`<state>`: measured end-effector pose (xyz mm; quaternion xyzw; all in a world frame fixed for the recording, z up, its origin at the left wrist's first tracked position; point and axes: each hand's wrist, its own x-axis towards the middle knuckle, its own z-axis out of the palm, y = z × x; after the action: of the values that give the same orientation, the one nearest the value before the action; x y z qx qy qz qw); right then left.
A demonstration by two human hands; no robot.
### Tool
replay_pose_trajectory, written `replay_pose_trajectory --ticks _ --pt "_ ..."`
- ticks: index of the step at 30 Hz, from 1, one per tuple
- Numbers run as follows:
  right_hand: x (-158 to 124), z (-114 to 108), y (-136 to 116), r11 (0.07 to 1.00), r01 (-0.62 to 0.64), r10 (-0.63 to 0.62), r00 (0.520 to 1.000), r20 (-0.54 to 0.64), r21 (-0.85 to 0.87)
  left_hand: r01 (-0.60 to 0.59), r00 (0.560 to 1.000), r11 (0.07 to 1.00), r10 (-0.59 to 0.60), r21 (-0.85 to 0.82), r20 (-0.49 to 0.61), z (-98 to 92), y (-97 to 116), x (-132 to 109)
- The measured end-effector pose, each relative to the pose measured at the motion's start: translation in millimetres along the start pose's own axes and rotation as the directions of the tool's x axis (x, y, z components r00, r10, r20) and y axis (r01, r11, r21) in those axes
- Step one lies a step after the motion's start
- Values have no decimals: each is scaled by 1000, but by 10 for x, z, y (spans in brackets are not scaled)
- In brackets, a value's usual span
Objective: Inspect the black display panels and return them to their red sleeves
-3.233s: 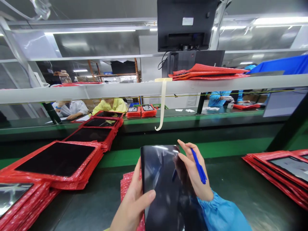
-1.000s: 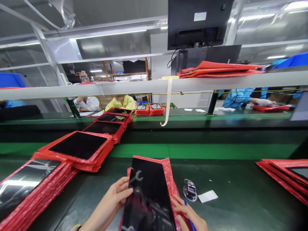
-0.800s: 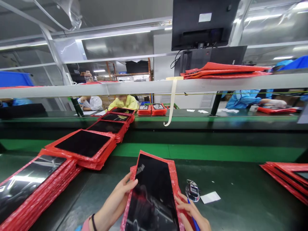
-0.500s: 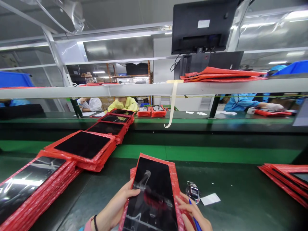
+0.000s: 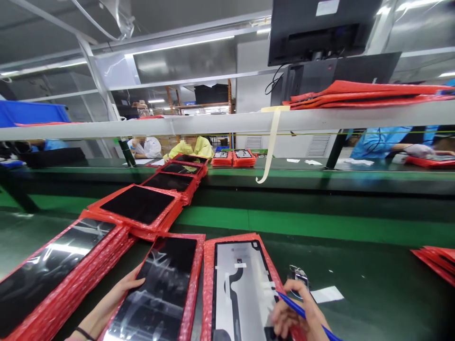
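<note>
My left hand (image 5: 125, 290) is closed on the left edge of a black glossy screen panel (image 5: 159, 284) backed by red bubble wrap, thumb on its face. Just right of it lies a second panel (image 5: 245, 279), silver back up with a dark flex cable, on a red bubble-wrap sleeve (image 5: 209, 265). Over that panel's right edge, my right hand (image 5: 300, 310) is closed round a blue pen (image 5: 293, 305), its tip toward the silver back. Whether those fingers also touch the panel I cannot tell.
Stacks of red-wrapped screens (image 5: 138, 203) run along the left toward a person in yellow (image 5: 194, 146). A small metal-and-clear object (image 5: 299, 274) and a white paper slip (image 5: 327, 294) lie right. Tape (image 5: 272, 147) hangs from the shelf (image 5: 199, 124). More red sleeves (image 5: 435, 263) lie far right.
My left hand has moved the black screen panel left, and the silver-backed panel now shows beside it. My right hand has come off the black panel, still with the pen. The view has shifted.
</note>
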<state>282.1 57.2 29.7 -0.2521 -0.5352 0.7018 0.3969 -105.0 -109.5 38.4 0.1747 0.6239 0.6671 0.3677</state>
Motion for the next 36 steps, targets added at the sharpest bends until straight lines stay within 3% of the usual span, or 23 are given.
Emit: replay_pose_trajectory --ticks 2,5,10,13,16,20,24,29,33,36 --pt "55 60 34 997 -51 53 998 29 -62 11 1000 999 -11 33 -5 -16 -64 10" --pt "72 121 53 966 -77 71 997 -32 -248 25 1000 995 -23 99 -16 -13 -128 77" --pt "38 178 87 913 -34 -11 994 -107 -406 -9 998 965 26 261 -62 -65 -15 260" --pt "64 174 113 820 20 -92 991 -96 -572 -73 985 932 122 355 -119 -45 96 288" --pt "92 163 113 728 58 -147 987 -72 -683 -112 987 922 146 372 -66 159 46 155" --pt "72 185 81 651 72 -161 986 -45 -755 -65 988 954 21 294 151 678 -261 -197" --pt "34 227 61 611 122 -165 986 25 -782 126 940 983 -161 134 300 1131 -432 -441" --pt "41 220 100 637 153 -186 982 42 -756 272 911 960 -281 71 301 1314 -316 -461" --pt "54 174 152 714 111 -207 977 -57 -691 341 885 937 -346 73 312 1404 -149 -443" --pt "24 181 173 801 68 -188 972 -141 -595 318 870 946 -319 68 375 1570 -50 -467"
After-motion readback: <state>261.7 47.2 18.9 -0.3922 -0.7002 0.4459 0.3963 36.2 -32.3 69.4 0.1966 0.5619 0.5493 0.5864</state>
